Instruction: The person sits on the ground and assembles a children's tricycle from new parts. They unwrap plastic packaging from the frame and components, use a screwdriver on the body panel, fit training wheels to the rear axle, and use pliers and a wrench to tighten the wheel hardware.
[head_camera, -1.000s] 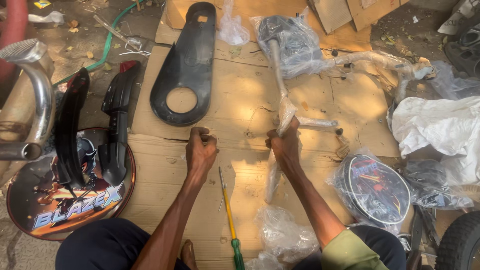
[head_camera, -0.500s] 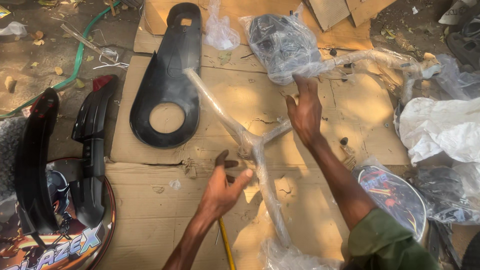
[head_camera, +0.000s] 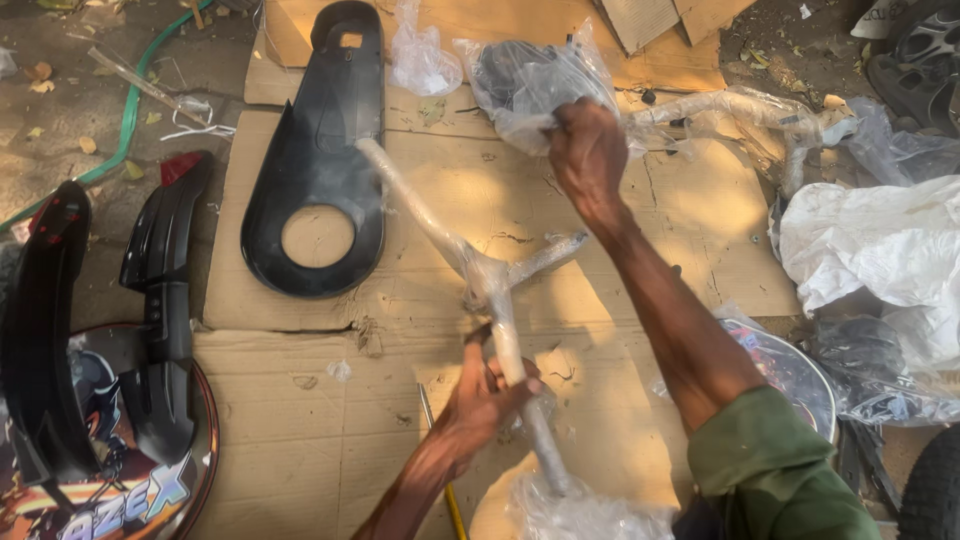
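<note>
The left hand (head_camera: 478, 400) is wrapped tight around the lower stem of a forked metal frame piece (head_camera: 490, 285), fingers closed on the tube, holding it tilted up off the cardboard sheets (head_camera: 620, 230) spread on the ground. The piece is sheathed in clear plastic; one long arm points toward the far left of the cardboard, a shorter one juts right, and the stem runs down toward the near edge, where loose plastic wrap (head_camera: 585, 510) bunches around its end. The right hand (head_camera: 588, 150) is up near the far edge, fingers pinched shut on the film of a plastic-wrapped black part (head_camera: 530, 80), apparently pulling at it.

As I read it, this is the unwrapping stage: one hand steadies the frame while the other works at packaging. The next move seems to call for a firm hold on the stem and a clean pull on the film, so the wrap tears away without dragging the neighbouring parts.

A black chain guard (head_camera: 320, 170) lies flat at the far left of the cardboard, just beside the frame's long arm. Off the left edge sit two black mudguards (head_camera: 160, 260) over a round printed disc (head_camera: 150, 480). A yellow-handled screwdriver (head_camera: 450, 500) lies at the near edge beneath the left forearm. White plastic sheeting (head_camera: 880, 240) heaps up on the right.
</note>
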